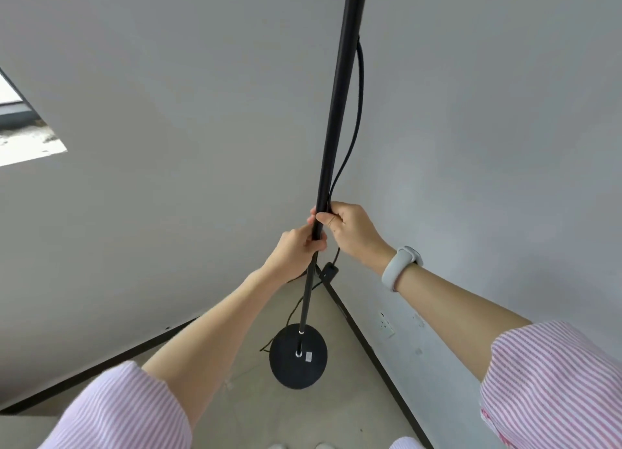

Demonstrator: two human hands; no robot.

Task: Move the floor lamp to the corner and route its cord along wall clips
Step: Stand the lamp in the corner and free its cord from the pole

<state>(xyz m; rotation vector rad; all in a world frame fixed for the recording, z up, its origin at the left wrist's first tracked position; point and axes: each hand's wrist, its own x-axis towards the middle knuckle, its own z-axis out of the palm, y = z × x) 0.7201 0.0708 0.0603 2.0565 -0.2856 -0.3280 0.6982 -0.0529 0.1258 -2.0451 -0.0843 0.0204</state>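
Note:
A black floor lamp stands in the room corner; its pole (340, 112) rises out of the top of the view and its round base (298, 356) rests on the floor. My left hand (296, 250) is wrapped around the pole. Just above it, my right hand (350, 230) grips the pole together with the black cord (357, 112), which hangs along the pole's right side. Below my hands the cord carries an inline switch (328, 269) and trails over the floor behind the base. The lamp head is out of view. I see no wall clips.
Two grey walls meet in the corner behind the lamp, with a black skirting board (363, 341) along the floor. A white wall socket (386, 324) sits low on the right wall. A window (23, 125) opens in the left wall.

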